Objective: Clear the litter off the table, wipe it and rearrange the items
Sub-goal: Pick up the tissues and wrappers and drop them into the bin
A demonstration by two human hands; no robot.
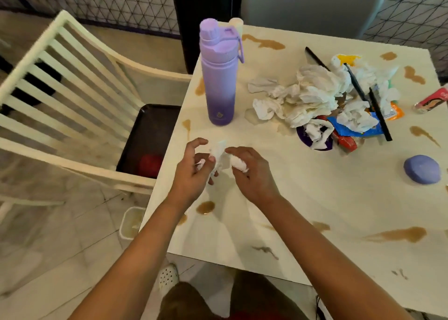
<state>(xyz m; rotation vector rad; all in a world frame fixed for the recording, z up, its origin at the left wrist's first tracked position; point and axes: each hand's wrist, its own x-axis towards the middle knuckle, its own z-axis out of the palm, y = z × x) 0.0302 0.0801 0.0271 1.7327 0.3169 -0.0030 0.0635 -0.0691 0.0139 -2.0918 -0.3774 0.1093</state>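
Observation:
A white table (315, 198) carries several brown spill stains. Over its near left part my left hand (191, 171) and my right hand (252, 174) both hold one crumpled white tissue (219, 153), the left pinching one end, the right curled round a balled end. A heap of litter (322, 98) lies at the middle right: crumpled white tissues, coloured wrappers and black straws. A tall purple water bottle (219, 77) stands upright at the table's left, just beyond my hands.
A purple rounded lid-like object (421, 169) lies at the right edge, and a red can (432, 100) lies on its side farther back. A white slatted chair (72, 106) stands left of the table with a dark tray (145, 135) on its seat. A small white bin (131, 222) sits on the floor.

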